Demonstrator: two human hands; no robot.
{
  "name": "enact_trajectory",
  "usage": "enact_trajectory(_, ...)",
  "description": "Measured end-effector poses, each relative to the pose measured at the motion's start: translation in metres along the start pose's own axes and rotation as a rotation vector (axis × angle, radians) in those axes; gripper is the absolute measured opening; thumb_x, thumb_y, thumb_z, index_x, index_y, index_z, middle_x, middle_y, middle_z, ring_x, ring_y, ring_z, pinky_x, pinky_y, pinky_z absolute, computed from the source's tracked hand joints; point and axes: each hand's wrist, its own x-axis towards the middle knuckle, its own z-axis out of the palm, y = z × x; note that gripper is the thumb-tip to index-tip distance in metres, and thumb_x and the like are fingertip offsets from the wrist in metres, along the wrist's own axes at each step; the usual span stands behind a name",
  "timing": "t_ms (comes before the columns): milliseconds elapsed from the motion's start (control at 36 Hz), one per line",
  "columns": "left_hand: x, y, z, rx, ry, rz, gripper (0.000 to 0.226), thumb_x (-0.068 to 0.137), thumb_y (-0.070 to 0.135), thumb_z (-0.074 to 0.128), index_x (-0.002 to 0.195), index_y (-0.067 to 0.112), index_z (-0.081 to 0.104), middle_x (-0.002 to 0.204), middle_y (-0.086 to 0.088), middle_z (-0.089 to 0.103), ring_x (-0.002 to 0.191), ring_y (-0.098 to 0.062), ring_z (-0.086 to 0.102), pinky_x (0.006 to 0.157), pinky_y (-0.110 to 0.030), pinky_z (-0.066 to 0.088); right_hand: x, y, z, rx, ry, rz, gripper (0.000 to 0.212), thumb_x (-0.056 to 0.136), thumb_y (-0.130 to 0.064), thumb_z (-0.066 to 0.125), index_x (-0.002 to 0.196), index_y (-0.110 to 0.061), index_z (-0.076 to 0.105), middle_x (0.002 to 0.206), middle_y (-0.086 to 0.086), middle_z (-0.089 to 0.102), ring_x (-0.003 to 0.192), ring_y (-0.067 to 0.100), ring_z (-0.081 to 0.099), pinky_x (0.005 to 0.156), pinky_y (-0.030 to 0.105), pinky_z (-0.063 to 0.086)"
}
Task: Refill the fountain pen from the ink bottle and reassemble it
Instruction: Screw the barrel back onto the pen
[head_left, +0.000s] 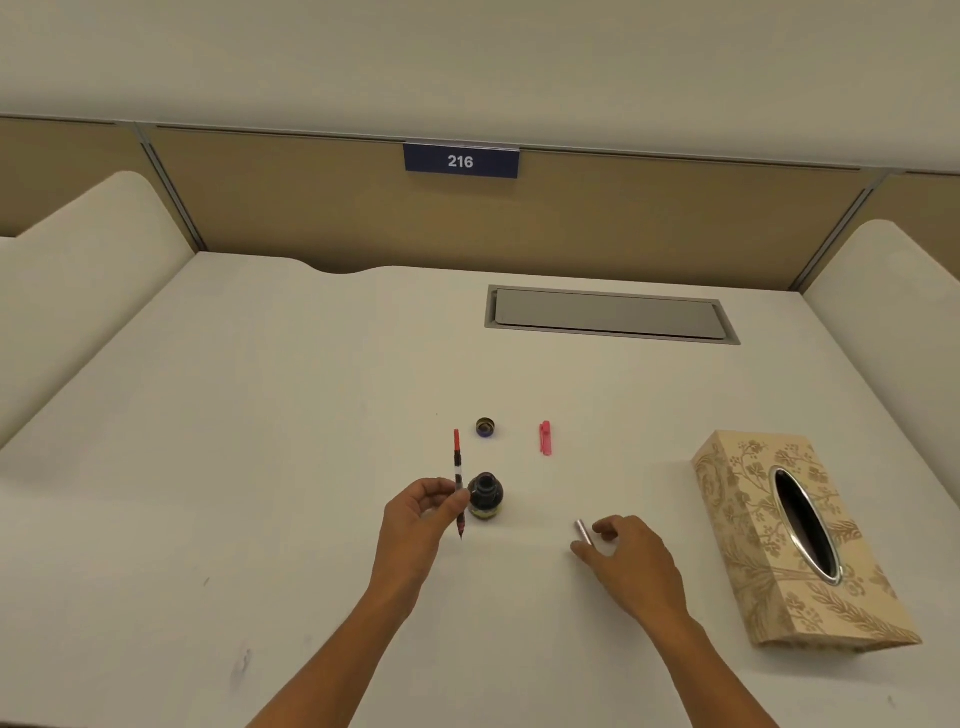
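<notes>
My left hand (423, 512) pinches the pen's inner section (458, 470), a thin red and black rod with its nib end pointing toward me, just left of the open ink bottle (485, 496). The bottle's dark cap (485, 427) lies behind it on the white desk (260, 467). A pink pen cap (545, 438) lies to the right of the bottle cap. My right hand (631, 558) rests on the desk, thumb and fingers curled round a silvery pen barrel (583, 531).
A patterned beige tissue box (795, 535) stands at the right, close to my right hand. A grey cable hatch (610, 314) is set into the desk at the back. Padded dividers rise on both sides, with a partition marked 216 behind.
</notes>
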Motion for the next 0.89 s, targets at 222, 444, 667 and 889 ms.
enact_trajectory(222,-0.009,-0.002,-0.002,0.056,0.014,0.013,0.009,0.082,0.025,0.077,0.090,0.020,0.077,0.081,0.002,0.076,0.091,-0.013,0.070,0.085,-0.025,0.046,-0.007,-0.004,0.010,-0.176,0.050,-0.016,0.023,0.091,-0.042,0.062,0.104,-0.025,0.068,0.106,-0.008,0.058,0.097,0.011,0.055,0.070,0.029,0.053)
enact_trajectory(444,-0.014,-0.012,-0.004,0.208,-0.037,0.049,0.010,0.084,0.026,0.075,0.093,0.028,0.078,0.084,0.016,0.075,0.091,-0.002,0.067,0.086,-0.022,0.046,-0.008,-0.010,0.007,-0.016,0.029,-0.048,0.020,0.095,-0.033,0.061,0.106,-0.019,0.069,0.095,-0.006,0.069,0.083,0.010,0.062,0.071,0.023,0.052)
enact_trajectory(667,-0.010,-0.020,-0.005,0.531,-0.068,0.350,0.016,0.086,0.018,0.073,0.093,0.031,0.077,0.091,0.014,0.071,0.092,-0.005,0.063,0.094,-0.021,0.039,-0.013,-0.037,-0.015,0.370,-0.050,-0.149,0.009,0.092,-0.026,0.067,0.101,-0.024,0.065,0.095,-0.014,0.068,0.089,0.002,0.063,0.074,0.012,0.045)
enact_trajectory(889,-0.006,-0.018,-0.002,0.583,-0.083,0.433,0.016,0.082,0.019,0.077,0.091,0.032,0.078,0.089,0.014,0.069,0.092,-0.013,0.060,0.086,-0.020,0.039,-0.019,-0.044,-0.023,0.439,-0.043,-0.198,0.010,0.090,-0.022,0.070,0.094,-0.029,0.066,0.093,-0.016,0.069,0.091,-0.007,0.058,0.073,0.011,0.041)
